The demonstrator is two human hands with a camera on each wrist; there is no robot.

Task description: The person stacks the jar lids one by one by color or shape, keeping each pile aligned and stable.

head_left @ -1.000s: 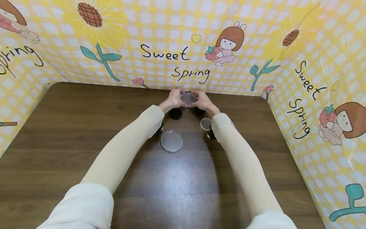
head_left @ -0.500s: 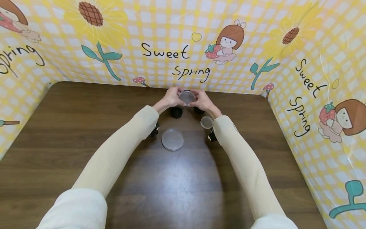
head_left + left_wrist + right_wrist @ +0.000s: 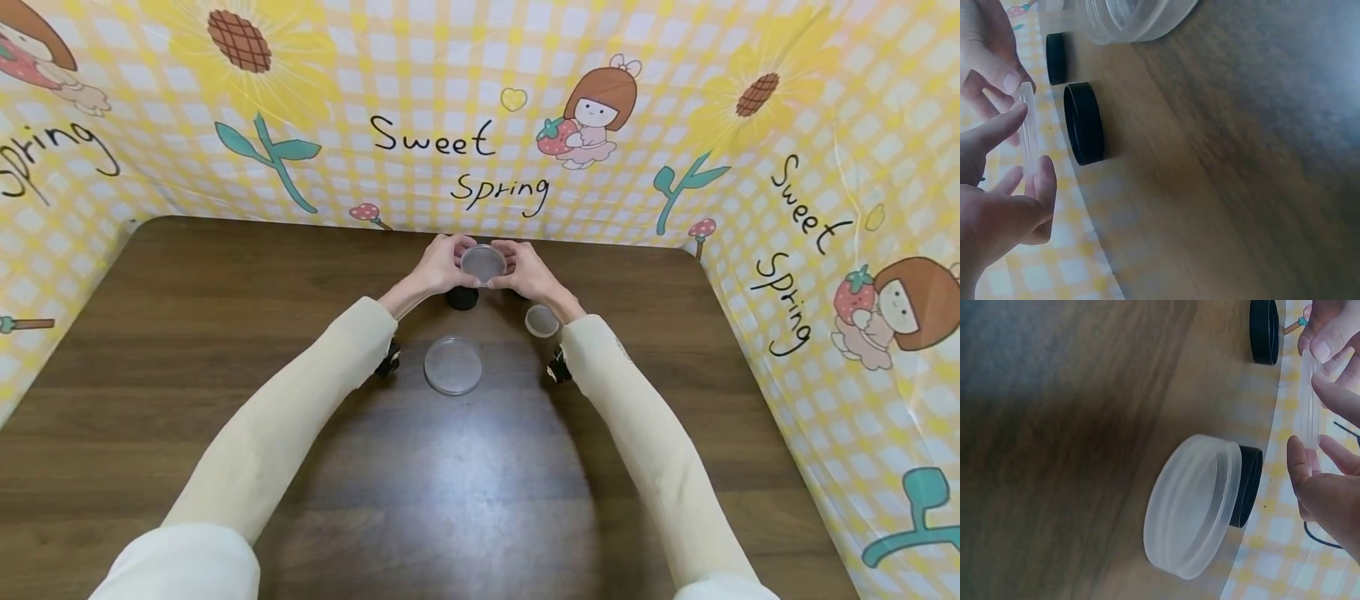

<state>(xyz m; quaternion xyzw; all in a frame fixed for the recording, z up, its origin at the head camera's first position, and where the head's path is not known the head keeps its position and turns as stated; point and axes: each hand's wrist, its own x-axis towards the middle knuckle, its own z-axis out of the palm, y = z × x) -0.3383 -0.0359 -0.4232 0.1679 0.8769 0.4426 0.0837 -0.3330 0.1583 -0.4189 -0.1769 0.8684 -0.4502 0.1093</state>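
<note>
Both hands hold a clear, shallow round petri dish (image 3: pixel 483 264) near the back edge of the table. My left hand (image 3: pixel 438 267) pinches its left rim between thumb and fingers, while my right hand (image 3: pixel 528 272) grips the right rim the same way. Seen edge-on in the left wrist view, the dish (image 3: pixel 1028 134) is thin, with fingertips at both ends. A black round cap (image 3: pixel 462 298) lies just below the left hand. Another black cap (image 3: pixel 1249 487) shows in the right wrist view, partly behind a frosted lid (image 3: pixel 1169 519); the right hand mostly hides it in the head view.
A larger clear round dish (image 3: pixel 453 365) lies on the brown wooden table (image 3: pixel 465 500) between the forearms. The small frosted lid sits beside the right wrist. A yellow checked cloth (image 3: pixel 420 83) hangs along the back and sides.
The hands and the held petri dish have shifted slightly left. Both wrists, the left one most, have come a little nearer the person. The things on the table have stayed put.
</note>
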